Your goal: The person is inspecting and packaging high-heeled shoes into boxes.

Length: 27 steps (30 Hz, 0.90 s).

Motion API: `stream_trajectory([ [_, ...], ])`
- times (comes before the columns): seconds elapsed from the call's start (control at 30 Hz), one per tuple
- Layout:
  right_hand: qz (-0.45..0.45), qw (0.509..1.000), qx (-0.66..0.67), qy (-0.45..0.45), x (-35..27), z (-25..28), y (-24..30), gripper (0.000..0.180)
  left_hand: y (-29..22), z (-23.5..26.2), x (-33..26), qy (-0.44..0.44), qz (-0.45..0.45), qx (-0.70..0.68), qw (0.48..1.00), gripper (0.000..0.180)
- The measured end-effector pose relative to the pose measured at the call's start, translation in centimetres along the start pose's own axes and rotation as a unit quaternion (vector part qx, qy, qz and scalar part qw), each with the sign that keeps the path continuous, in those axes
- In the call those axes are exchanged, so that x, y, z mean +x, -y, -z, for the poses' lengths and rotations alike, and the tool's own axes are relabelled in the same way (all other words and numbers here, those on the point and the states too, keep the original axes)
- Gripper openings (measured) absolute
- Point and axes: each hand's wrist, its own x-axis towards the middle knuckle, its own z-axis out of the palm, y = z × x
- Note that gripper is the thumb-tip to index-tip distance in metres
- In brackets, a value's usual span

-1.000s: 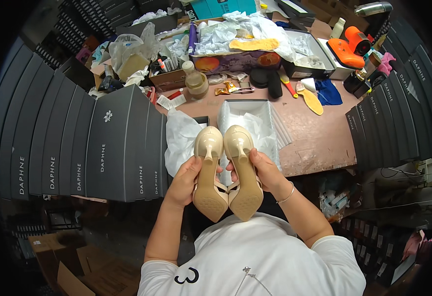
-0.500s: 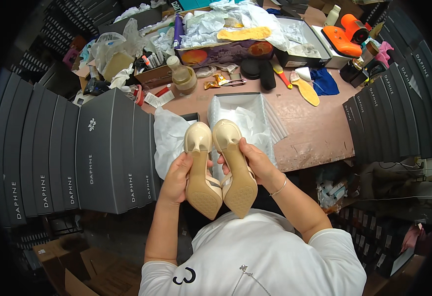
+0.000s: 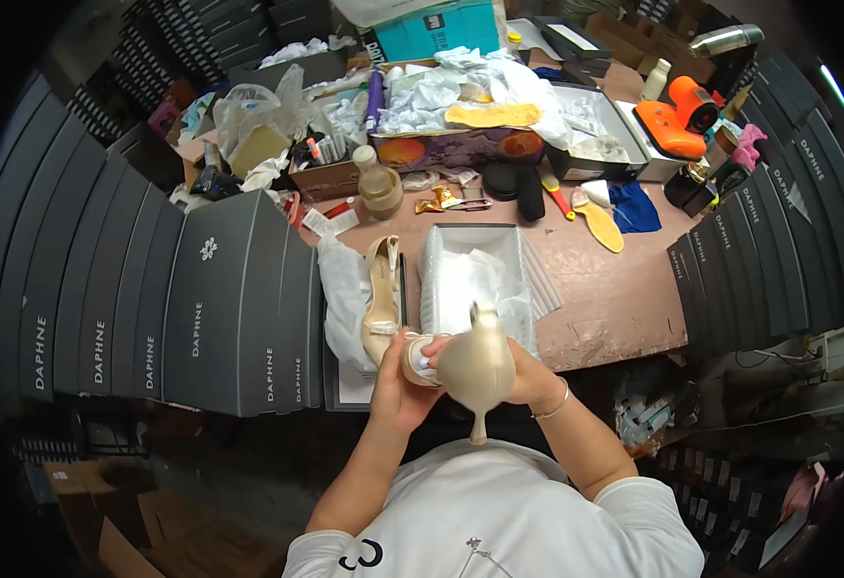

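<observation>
Both hands held one cream high-heeled shoe (image 3: 475, 366) at the near edge of the worktop (image 3: 615, 299), heel spike pointing back toward the person. Left hand (image 3: 398, 376) had its grip closed around the shoe's open front end, where white stuffing showed; right hand (image 3: 528, 378) had its grip closed on the shoe's far side, mostly hidden behind it. Second cream shoe (image 3: 380, 301) lay on white tissue (image 3: 340, 289) in a dark box lid just left of the open white shoebox (image 3: 475, 275), which held only crumpled white paper. Row of dark grey shoeboxes (image 3: 200, 308) stood on end to the left, another row (image 3: 750, 260) to the right. Further back, an open box (image 3: 586, 130) held tissue and a yellow insole (image 3: 492, 116); another yellow insole (image 3: 599, 223) lay loose beside a blue cloth (image 3: 634, 207).
</observation>
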Motion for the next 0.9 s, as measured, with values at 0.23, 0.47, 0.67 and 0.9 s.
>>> stream_trajectory([
  [0.23, -0.080, 0.967, 0.186, -0.156, -6.0, 0.7, 0.7, 0.074, -3.8, -1.4, 0.8, -0.052, -0.301, 0.186, 0.934, 0.058],
  [0.47, -0.142, 0.947, -0.283, 0.056, -5.0, -0.7, 2.0, 0.074, -2.6, -3.5, 2.8, -0.019, -0.205, 0.253, 0.945, 0.053],
  [0.67, -0.149, 0.974, -0.122, -0.119, -11.5, 2.5, 3.7, 0.084, -2.2, -7.3, 12.3, 0.141, -0.185, 0.674, 0.701, 0.048],
  [0.9, -0.039, 0.945, 0.105, -0.306, -17.9, 3.9, 5.0, 0.096, 1.7, -1.9, 18.6, 0.162, 0.022, 0.813, 0.559, 0.026],
])
